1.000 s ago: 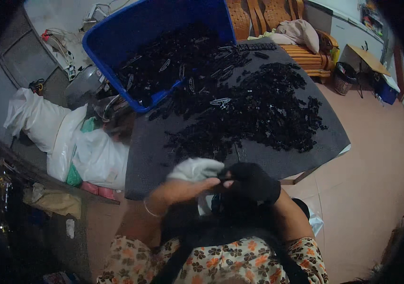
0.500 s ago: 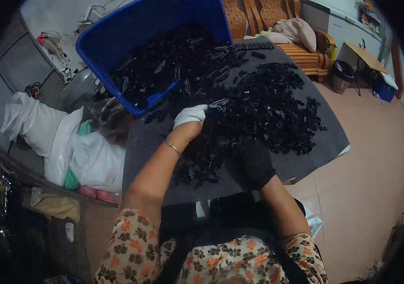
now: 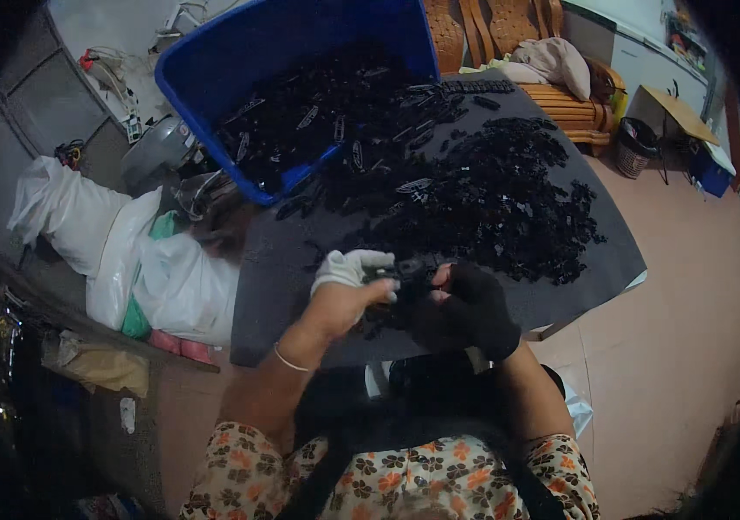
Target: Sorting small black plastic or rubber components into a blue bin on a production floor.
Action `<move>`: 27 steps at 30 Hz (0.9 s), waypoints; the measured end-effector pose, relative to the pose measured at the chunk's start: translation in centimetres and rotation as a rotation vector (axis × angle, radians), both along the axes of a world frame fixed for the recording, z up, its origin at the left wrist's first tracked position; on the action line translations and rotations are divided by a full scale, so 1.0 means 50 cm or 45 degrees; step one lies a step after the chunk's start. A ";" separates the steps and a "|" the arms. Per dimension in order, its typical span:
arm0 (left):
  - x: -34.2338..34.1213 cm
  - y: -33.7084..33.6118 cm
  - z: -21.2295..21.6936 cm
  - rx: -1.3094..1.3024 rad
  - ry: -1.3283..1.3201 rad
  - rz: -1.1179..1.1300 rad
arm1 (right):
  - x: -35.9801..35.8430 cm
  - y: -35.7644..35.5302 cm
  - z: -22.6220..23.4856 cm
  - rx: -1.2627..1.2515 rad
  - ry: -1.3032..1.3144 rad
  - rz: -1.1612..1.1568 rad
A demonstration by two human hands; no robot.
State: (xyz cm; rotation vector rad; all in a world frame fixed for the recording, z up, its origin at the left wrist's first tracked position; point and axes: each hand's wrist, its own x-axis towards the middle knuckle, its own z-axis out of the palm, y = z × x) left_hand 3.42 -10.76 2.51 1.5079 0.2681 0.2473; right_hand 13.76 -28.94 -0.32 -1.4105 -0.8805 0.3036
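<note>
A dark grey table (image 3: pixel 288 286) carries a wide heap of small black plastic parts (image 3: pixel 491 204). My left hand (image 3: pixel 348 282), with white cloth over its fingers, and my right hand (image 3: pixel 465 308), in a black fingerless glove, meet over the table's near edge. Both grip one small black part (image 3: pixel 406 270) between them. A blue tub (image 3: pixel 279 61) tipped on its side at the back left spills more black parts (image 3: pixel 318 121) onto the table.
White plastic sacks (image 3: pixel 119 251) lie left of the table. A wooden chair (image 3: pixel 561 95) with a pink cloth stands behind it, a woven basket (image 3: pixel 634 143) and a cardboard box (image 3: pixel 678 117) to the right. Tan floor (image 3: pixel 673 347) surrounds the right side.
My left hand reached out to the heap half a second ago and has come back to the near edge. Both hands now hold a black part together.
</note>
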 end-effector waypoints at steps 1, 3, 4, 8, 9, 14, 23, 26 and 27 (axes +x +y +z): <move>-0.004 -0.015 0.000 0.124 0.038 0.026 | -0.008 0.001 0.002 -0.071 -0.107 -0.052; -0.014 -0.032 0.000 0.314 0.094 -0.006 | -0.020 0.002 0.001 -0.010 -0.269 -0.110; -0.020 -0.040 0.000 0.314 0.095 -0.006 | -0.022 0.002 0.000 0.050 -0.429 -0.171; -0.032 -0.072 0.026 0.456 0.097 -0.047 | -0.013 -0.015 -0.006 0.050 -0.655 -0.054; -0.033 -0.076 0.030 0.542 0.165 -0.072 | -0.012 -0.017 -0.011 0.103 -0.759 -0.089; -0.033 -0.089 0.036 0.423 0.092 -0.088 | 0.002 -0.021 -0.025 0.108 -0.953 -0.096; -0.036 -0.087 0.051 0.327 0.190 -0.099 | 0.016 -0.028 -0.042 -0.058 -1.267 -0.080; -0.039 -0.078 0.033 0.282 0.252 -0.068 | 0.005 -0.018 -0.011 0.184 -1.254 -0.189; -0.041 -0.075 0.024 0.258 0.228 -0.041 | 0.005 -0.015 -0.011 0.198 -1.172 -0.116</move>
